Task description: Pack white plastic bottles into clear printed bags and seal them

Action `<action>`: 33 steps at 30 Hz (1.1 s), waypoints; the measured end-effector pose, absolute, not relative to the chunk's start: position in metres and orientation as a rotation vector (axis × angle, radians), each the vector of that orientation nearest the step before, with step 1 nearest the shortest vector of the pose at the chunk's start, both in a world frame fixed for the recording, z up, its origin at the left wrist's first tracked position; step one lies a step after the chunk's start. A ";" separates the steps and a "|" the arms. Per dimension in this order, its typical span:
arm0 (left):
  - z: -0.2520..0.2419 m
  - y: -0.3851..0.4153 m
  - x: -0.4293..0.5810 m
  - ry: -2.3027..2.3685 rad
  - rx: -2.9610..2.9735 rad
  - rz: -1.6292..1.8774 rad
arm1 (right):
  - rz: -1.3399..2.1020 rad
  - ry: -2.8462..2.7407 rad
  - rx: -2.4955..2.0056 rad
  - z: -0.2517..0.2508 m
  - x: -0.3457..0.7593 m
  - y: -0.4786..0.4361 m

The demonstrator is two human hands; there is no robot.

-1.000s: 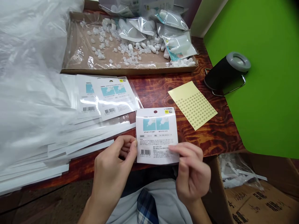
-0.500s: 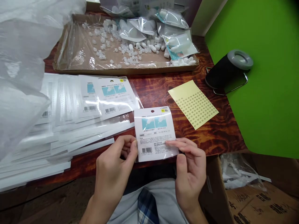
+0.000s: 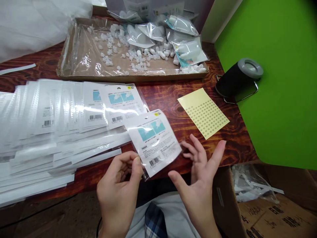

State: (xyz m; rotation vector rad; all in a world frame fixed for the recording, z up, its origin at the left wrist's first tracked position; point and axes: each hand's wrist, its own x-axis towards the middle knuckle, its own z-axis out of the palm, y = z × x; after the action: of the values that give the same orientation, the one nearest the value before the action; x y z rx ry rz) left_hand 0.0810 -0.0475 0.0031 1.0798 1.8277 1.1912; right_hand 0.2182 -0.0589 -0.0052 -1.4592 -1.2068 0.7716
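Observation:
My left hand (image 3: 121, 185) pinches the lower left corner of a small clear packet (image 3: 153, 140) with a white printed card, blue pictures and a barcode. The packet tilts up to the right above the wooden table's (image 3: 168, 96) near edge. Just right of the packet, my right hand (image 3: 200, 168) is open, palm up, fingers spread and holding nothing. A fanned stack of the same packets (image 3: 74, 115) lies on the table to the left.
A shallow cardboard tray (image 3: 74, 75) lined with plastic holds several small white parts and bagged items at the back. A yellow sticker sheet (image 3: 203, 112) lies right of centre. A black cylinder with a grey top (image 3: 235, 81) rests on the green surface (image 3: 284, 99). A cardboard box (image 3: 272, 211) stands at lower right.
My right hand has let go of the packet and opened, palm up. The left hand has tilted the packet leftward. The large plastic sheet at the left has moved out of view.

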 end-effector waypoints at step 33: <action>-0.008 -0.113 0.086 1.776 1.059 1.408 | 1.551 -0.769 -1.034 0.015 0.214 -0.080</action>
State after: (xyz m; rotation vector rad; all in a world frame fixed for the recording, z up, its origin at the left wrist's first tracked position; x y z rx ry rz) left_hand 0.0858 -0.1134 -0.0081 1.0591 1.7755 1.4083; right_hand 0.2136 -0.0799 0.0151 -1.0339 -0.7685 1.5511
